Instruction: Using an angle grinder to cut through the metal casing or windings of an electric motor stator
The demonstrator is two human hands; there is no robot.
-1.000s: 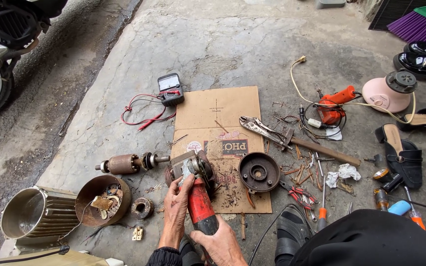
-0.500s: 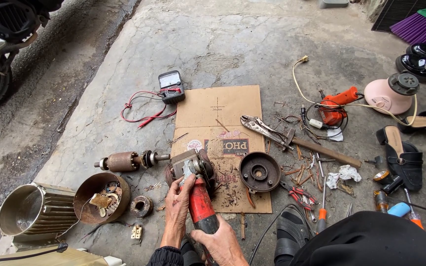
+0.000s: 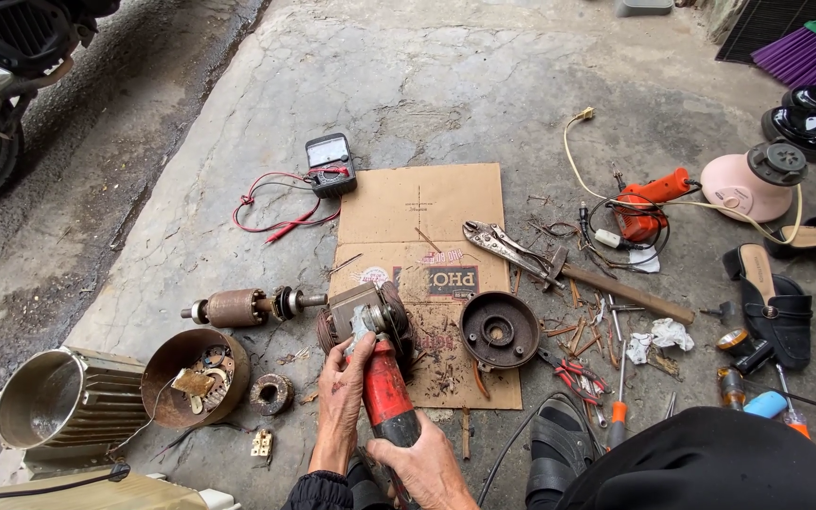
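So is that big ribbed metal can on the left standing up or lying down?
Lying down. The ribbed silver metal housing rests on its side on the concrete ground, its round open mouth facing sideways, so its hollow inside shows.

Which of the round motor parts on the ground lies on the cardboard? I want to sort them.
The dark end cap, right of the hands; the rotor, rusty bowl-shaped cover and finned housing lie on bare concrete.

Outdoors in flat daylight, a cracked grey concrete floor (image 3: 484,85) fills the view; along its left edge runs a darker, rougher strip of asphalt (image 3: 96,189), damp-looking and gritty; a parked scooter (image 3: 2,76) stands on it at the upper left; a purple broom (image 3: 809,52) lies in the top right corner.
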